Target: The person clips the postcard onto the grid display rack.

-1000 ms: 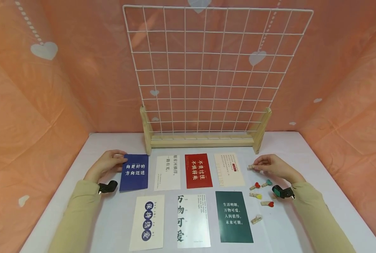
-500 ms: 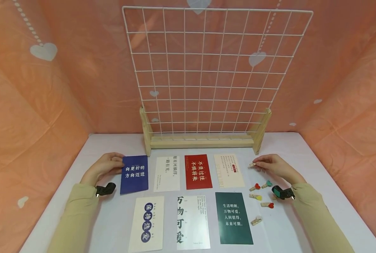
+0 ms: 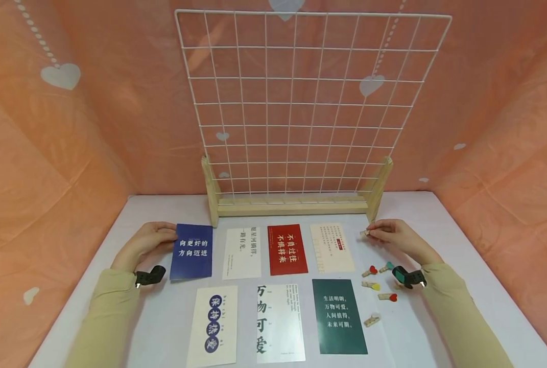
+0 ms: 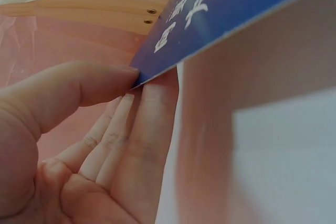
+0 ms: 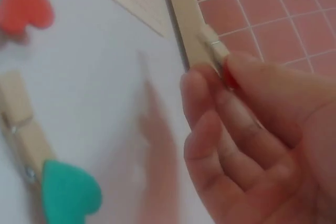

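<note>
My left hand (image 3: 146,242) pinches a blue card (image 3: 191,252) with white lettering by its left edge. In the left wrist view, thumb and fingers grip the corner of the card (image 4: 220,14), and its lower edge stands clear above the table. My right hand (image 3: 399,237) pinches a small wooden clothespin (image 3: 364,233) near the right foot of the grid stand. The right wrist view shows this clothespin (image 5: 214,43) between thumb and fingers, with a bit of red at its held end. Several clothespins with coloured hearts lie below that hand, among them a teal one (image 5: 71,190).
A white wire grid (image 3: 296,102) stands in a wooden base (image 3: 293,208) at the back. Before it lie a white card (image 3: 242,260), a red card (image 3: 288,255), a cream card (image 3: 333,250) and a dark green card (image 3: 339,317). A yellow-hearted clothespin (image 3: 371,285) lies at right.
The left hand has shifted slightly left with the blue card. The right hand, holding the clothespin, has lifted a little. The other cards and clothespins stay where they were.
</note>
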A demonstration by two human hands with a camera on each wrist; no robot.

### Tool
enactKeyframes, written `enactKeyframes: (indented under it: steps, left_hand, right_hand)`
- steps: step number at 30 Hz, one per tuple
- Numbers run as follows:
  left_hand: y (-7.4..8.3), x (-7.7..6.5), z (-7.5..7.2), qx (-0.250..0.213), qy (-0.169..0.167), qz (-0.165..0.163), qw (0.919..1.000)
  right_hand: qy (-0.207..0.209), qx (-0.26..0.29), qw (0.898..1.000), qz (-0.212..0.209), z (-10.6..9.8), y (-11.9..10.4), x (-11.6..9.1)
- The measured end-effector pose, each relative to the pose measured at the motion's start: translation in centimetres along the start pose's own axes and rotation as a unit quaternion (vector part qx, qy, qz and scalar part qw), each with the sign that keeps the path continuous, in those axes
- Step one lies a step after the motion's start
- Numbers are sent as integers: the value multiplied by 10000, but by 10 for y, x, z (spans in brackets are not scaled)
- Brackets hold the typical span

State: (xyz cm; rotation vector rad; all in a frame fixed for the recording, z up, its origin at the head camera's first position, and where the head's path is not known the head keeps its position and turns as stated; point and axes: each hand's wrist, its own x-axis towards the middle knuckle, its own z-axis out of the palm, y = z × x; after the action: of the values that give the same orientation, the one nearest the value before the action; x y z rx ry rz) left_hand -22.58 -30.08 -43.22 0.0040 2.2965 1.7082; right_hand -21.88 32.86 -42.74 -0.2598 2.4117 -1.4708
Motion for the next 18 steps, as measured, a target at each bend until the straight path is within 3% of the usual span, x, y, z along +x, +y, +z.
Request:
enactKeyframes:
  steps: [8,12,18]
  left_hand:
    - [6,-6,-3,-58,-50,-160,9998]
    - [7,-9,-4,-142,-50,-31,9999]
    - [14,-11,-6,195,29,402,9990]
  right_hand:
    - [138,120,9998,-76,-1,-7,2]
    - [260,239,9994,-58,-2,-10,4]
    - [228,190,9994,-179,-3,-17,5]
